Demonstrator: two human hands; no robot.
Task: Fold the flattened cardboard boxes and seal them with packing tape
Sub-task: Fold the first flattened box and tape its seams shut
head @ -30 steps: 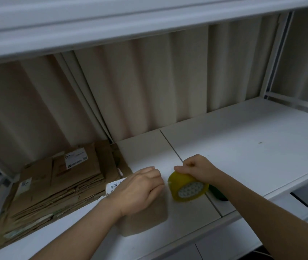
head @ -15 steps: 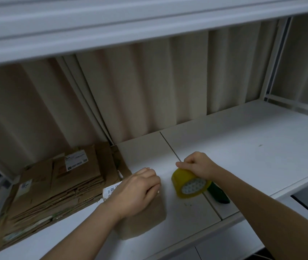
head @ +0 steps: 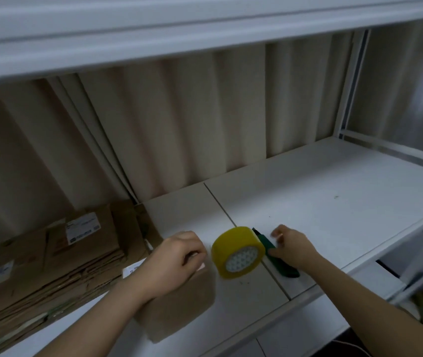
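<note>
Small brown box [head: 179,307] stands folded on the white shelf [head: 334,202], yellow tape roll [head: 238,252] just right of it. Left hand [head: 174,261] on the box top, fingers curled over its edge. Right hand [head: 292,249] touches the green cutter [head: 280,264], fingers loose, not gripping.

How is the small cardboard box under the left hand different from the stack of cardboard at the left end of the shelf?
The small box is folded up into a standing block; the stack of flattened boxes lies flat in layers. The small box is a single piece with the left hand on its top; the stack is many pieces and no hand touches it. The stack takes up far more of the shelf than the box. Both are brown cardboard bearing white labels.
</note>
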